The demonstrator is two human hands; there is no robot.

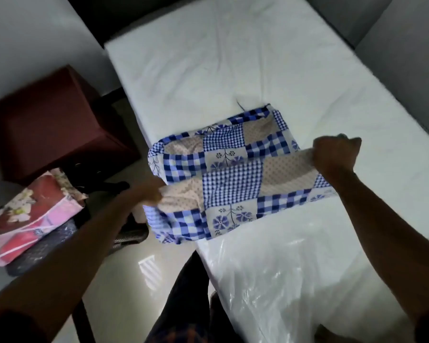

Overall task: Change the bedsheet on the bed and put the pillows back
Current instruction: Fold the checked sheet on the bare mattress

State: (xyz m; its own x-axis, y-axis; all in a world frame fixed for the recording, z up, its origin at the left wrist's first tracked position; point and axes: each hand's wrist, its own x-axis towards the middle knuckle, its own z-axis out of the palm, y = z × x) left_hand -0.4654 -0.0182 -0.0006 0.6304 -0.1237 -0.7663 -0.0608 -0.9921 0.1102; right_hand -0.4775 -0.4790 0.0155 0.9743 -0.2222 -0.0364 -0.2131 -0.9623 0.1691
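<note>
A: Support surface?
B: White mattress (233, 58), lightly creased.
A: Load on it?
B: Folded blue-checked patchwork bedsheet (230, 174) at mid-length, one end overhanging the left edge. Clear plastic film (282, 280) covers the near end.
A: Beside the bed?
B: Glossy tile floor (134, 268); a maroon box (55, 125) stands on it, left of the mattress.
</note>
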